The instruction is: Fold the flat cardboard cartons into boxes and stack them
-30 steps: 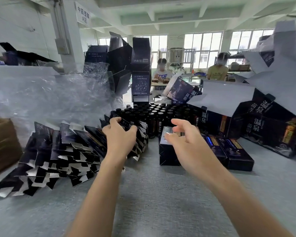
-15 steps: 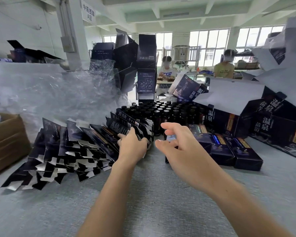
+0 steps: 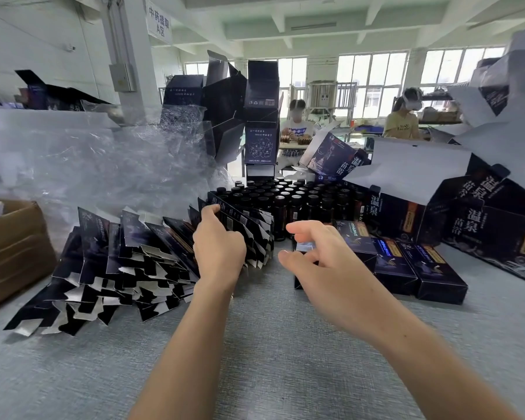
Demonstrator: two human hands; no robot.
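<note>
Your left grip (image 3: 219,250) leaves pile (image 3: 119,262) top, now clamps end flat carton (image 3: 235,213) mid-frame | right grip (image 3: 325,268) spread, empty | next fold starting

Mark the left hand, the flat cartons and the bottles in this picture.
left hand (image 3: 219,253): head view, back of the hand.
flat cartons (image 3: 134,237): head view, dark face of a leaning carton mid-row.
bottles (image 3: 287,194): head view, a cap mid-cluster.

Left hand (image 3: 219,253) and right hand (image 3: 323,269) are bare, forearms too.
</note>
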